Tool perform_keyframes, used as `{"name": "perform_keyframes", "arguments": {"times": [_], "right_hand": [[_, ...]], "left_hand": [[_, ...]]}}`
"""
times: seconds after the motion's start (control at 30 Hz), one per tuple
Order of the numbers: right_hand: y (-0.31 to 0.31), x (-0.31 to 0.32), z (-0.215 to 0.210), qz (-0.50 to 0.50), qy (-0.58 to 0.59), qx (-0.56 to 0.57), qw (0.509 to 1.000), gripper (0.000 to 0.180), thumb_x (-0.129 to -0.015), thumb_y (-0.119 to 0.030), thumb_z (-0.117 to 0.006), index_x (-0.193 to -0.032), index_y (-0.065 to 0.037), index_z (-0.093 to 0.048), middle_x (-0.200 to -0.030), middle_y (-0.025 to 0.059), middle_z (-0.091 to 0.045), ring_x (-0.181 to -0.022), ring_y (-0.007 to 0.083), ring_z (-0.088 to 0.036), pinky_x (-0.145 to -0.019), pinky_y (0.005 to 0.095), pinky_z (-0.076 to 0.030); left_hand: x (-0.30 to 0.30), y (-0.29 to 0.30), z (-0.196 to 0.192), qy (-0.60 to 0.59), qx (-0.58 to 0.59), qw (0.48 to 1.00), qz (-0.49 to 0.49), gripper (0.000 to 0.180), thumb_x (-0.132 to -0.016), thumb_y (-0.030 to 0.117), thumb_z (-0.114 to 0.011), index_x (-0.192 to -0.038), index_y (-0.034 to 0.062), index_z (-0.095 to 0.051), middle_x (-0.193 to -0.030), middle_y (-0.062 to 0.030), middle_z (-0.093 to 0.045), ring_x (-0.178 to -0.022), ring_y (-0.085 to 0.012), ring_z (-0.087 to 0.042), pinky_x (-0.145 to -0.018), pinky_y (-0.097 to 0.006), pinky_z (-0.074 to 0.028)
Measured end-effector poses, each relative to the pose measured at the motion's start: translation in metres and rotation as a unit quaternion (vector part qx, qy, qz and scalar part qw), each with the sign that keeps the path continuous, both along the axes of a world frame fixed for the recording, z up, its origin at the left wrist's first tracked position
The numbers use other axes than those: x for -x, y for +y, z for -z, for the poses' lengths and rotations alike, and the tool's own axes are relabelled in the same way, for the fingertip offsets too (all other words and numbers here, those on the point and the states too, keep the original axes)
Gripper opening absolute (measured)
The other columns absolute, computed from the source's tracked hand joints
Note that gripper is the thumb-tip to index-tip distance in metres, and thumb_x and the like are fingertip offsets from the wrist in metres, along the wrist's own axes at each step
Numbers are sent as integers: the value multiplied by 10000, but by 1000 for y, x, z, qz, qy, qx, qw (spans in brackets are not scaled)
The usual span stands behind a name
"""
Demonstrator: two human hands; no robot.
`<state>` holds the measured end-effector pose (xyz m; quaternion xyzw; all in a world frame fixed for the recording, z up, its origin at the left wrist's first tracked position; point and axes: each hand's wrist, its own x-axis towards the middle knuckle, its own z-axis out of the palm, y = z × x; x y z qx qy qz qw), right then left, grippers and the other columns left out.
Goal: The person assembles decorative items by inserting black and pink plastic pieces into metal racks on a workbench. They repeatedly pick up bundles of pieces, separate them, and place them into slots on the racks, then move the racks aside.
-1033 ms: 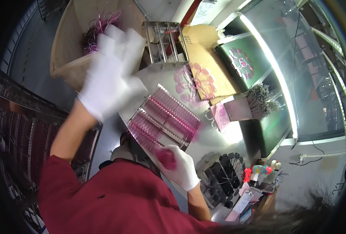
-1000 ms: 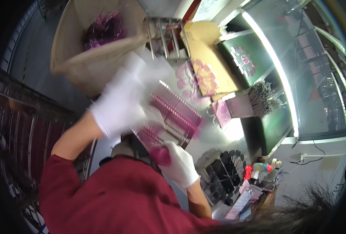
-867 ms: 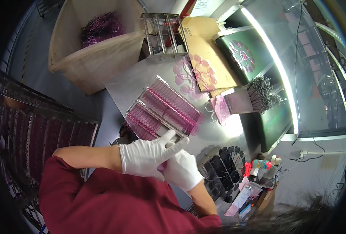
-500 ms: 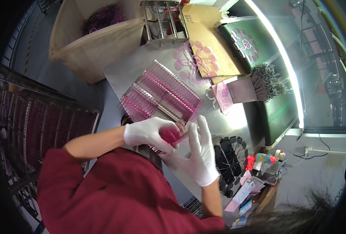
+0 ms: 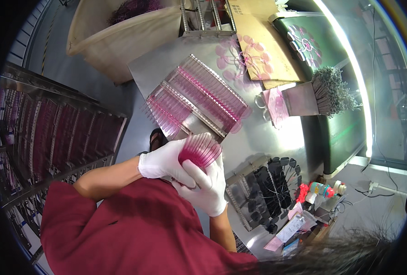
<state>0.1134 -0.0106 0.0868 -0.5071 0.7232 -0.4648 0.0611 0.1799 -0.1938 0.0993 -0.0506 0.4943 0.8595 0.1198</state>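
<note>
A fanned stack of thin, translucent pink lens-like discs [image 5: 202, 149] is held in front of my body. My left hand [image 5: 163, 161], in a white glove, wraps the stack from the left. From below and to the right, my right hand [image 5: 208, 185], also gloved, closes its fingers against the same stack; part of its grip is hidden. Just beyond the hands lies a metal rack [image 5: 187, 98] with rows of similar pink pieces. Bare metal shows at the rack's near end.
Pink disc clusters [image 5: 242, 59] lie by flat cardboard [image 5: 272, 46]. A pot of grey bristly stems [image 5: 334, 91] stands to the right. Nearer are black disc clusters [image 5: 276, 183] on another rack. A large bin [image 5: 121, 43] stands far left, a loaded shelf [image 5: 61, 133] at left.
My right hand has come in from the right and closed on the stack, which now fans out more visibly. The view has shifted, so the table sits farther right.
</note>
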Motion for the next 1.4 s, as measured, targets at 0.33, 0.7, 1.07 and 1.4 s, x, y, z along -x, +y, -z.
{"name": "perform_keyframes", "arguments": {"times": [0.33,0.7,1.07,1.4], "right_hand": [[1,-28,27,103,-418,276,859,677,-815,36,-722,-1467,6,-540,-1412,233,-641,-1321,325,-644,-1139,460,-502],[-75,6,116,159,-170,-69,970,430,-804,-40,-808,-1218,-24,-692,-1179,66,-723,-1121,150,-666,-1305,428,-238],[-72,-11,116,173,-61,-119,976,523,-717,-127,-884,-1207,-140,-703,-1223,85,-678,-1189,315,-661,-1250,738,-223],[23,2,102,182,-59,-222,956,760,-788,-308,-881,-1468,-63,-645,-1573,196,-559,-1563,493,-340,-1264,719,-113]], "left_hand": [[-13,-71,31,-158,-150,975,37,634,-872,-90,-605,-1491,24,-525,-925,-191,-708,-854,-318,-753,-710,-387,-666],[-62,-195,135,-227,-53,901,-366,97,-1030,98,-682,-1125,115,-696,-878,-79,-728,-762,-225,-746,-650,-340,-624],[-27,-179,193,-220,-186,913,-289,107,-1021,132,-677,-1124,135,-649,-1077,-147,-773,-993,-291,-776,-844,-414,-636],[-31,-202,155,-253,96,895,-355,251,-972,138,-765,-1181,97,-630,-858,-27,-662,-634,-117,-614,-573,-259,-526]]}}
